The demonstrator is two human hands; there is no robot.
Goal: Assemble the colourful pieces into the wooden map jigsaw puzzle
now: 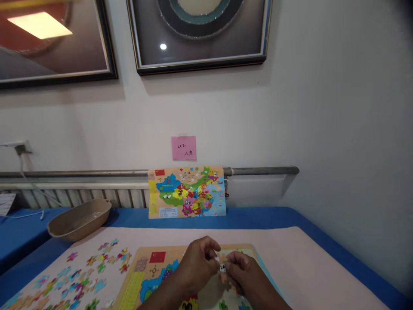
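We find the left hand (198,265) and right hand (241,271) closed narrowly, fingertips together on a small wooden puzzle piece (222,268) above the wooden China map puzzle board (167,249), and judge that the bare recess (213,297) below calls for seating it.

cream wall (338,107) w/ 2 dark-framed pics (200,34) up top, glass catching light. pink note (183,148) on wall, just above grey pipe (261,171) running left to right. radiator (97,198) under pipe on left, outlet (22,146) w/ cord far left. blue table (322,219) below, tan tub (80,219) on it, left.
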